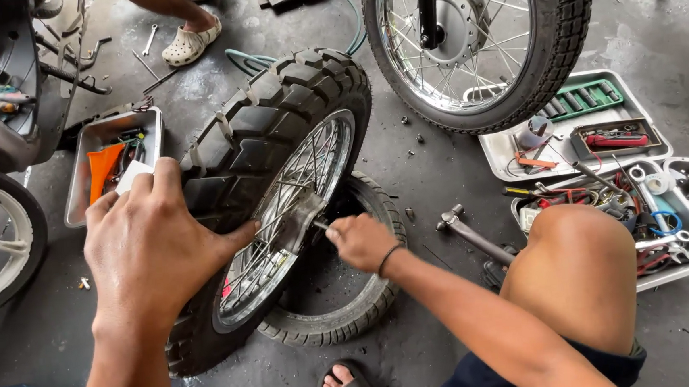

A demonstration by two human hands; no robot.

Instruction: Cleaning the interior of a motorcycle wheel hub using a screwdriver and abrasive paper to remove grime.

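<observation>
The left hand (150, 239) lay spread against a knobby spoked wheel (267, 191) standing upright, while the right hand (360, 241), fingers curled at its hub (298, 217), pinched something too small to identify; an orange packet (104, 170) sat in a tray (94, 138) beyond the left hand

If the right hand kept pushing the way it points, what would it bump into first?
Most likely the metal hub in the middle of the spoked wheel. The right hand points left at it, fingertips already almost there; exact depth is unclear.
</observation>
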